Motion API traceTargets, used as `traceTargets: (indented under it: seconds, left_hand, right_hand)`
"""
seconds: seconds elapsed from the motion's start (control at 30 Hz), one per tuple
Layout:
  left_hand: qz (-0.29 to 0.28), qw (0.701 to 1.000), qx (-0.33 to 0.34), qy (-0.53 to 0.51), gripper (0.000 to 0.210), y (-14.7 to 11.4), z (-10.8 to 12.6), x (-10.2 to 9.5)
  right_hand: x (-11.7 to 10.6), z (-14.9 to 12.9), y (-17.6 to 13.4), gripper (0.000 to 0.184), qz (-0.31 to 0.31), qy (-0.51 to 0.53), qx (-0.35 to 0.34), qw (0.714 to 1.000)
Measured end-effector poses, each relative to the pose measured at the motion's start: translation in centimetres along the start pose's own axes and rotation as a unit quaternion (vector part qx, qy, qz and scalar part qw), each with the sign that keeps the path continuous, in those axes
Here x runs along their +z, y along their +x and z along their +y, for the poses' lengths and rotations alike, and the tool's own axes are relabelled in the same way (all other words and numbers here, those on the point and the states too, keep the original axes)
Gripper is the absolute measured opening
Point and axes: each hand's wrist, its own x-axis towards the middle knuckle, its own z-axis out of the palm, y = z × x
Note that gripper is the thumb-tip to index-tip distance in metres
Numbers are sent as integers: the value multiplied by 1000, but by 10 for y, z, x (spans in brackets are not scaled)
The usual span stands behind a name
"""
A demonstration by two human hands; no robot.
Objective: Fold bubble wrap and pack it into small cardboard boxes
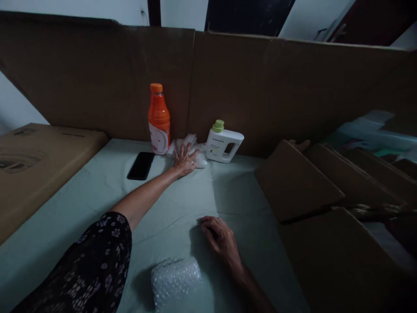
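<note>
My left hand (185, 161) reaches far across the cloth and lies on a crumpled bundle of clear plastic wrap (201, 159), its fingers spread over it. To the left of that bundle stands an orange bottle (159, 124), and to its right a white jug with a green cap (221, 145). Nearer to me, my right hand (220, 237) rests on the cloth with loosely curled fingers and a gap at the thumb, holding nothing. A roll of bubble wrap (176, 278) lies to the left of it, apart from the hand.
A black phone (141, 166) lies left of the orange bottle. Cardboard panels (244, 91) wall off the back of the pale green cloth (169, 204). A flat cardboard box (48, 161) is at left; open boxes (302, 182) with plastic items line the right.
</note>
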Motion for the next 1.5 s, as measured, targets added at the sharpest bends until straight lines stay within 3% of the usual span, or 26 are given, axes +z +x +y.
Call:
traceTargets:
  seconds: [0.13, 0.27, 0.43, 0.53, 0.63, 0.87, 1.23, 1.4, 1.47, 1.5]
  left_hand:
    - [16, 1000, 15, 10, 78, -24, -4, -20]
    - [37, 999, 5, 35, 79, -79, -19, -31]
    - [67, 988, -121, 70, 70, -148, -74, -40]
    - [78, 973, -203, 74, 71, -163, -103, -46]
    - [77, 968, -229, 62, 71, -161, -116, -44]
    - [96, 967, -236, 29, 72, -156, -116, -37]
    - [98, 941, -322, 25, 76, -135, -96, -52]
    - [91, 951, -296, 2, 82, -166, -75, -58]
    - [98, 965, -243, -13, 87, -192, -73, -52]
    - [120, 975, -184, -33, 88, -207, -73, -47]
  right_hand:
    - [2, 2, 0, 17, 5, 7, -7, 1000]
    - [3, 3, 1, 18, 8, 13, -8, 1000]
    - [4, 3, 3, 20, 4, 3, -12, 1000]
    - [3, 2, 4, 21, 8, -2, -13, 1000]
    - [3, 1, 6, 20, 9, -6, -17, 1000]
    - [2, -2, 5, 22, 3, -15, -5, 1000]
    - [3, -11, 8, 21, -3, 3, -21, 1000]
    - [-6, -25, 5, 16, -23, -21, 16, 999]
    - [-21, -36, -2, 17, -14, -33, 37, 999]
    - [-32, -45, -8, 16, -3, -47, 41, 998]
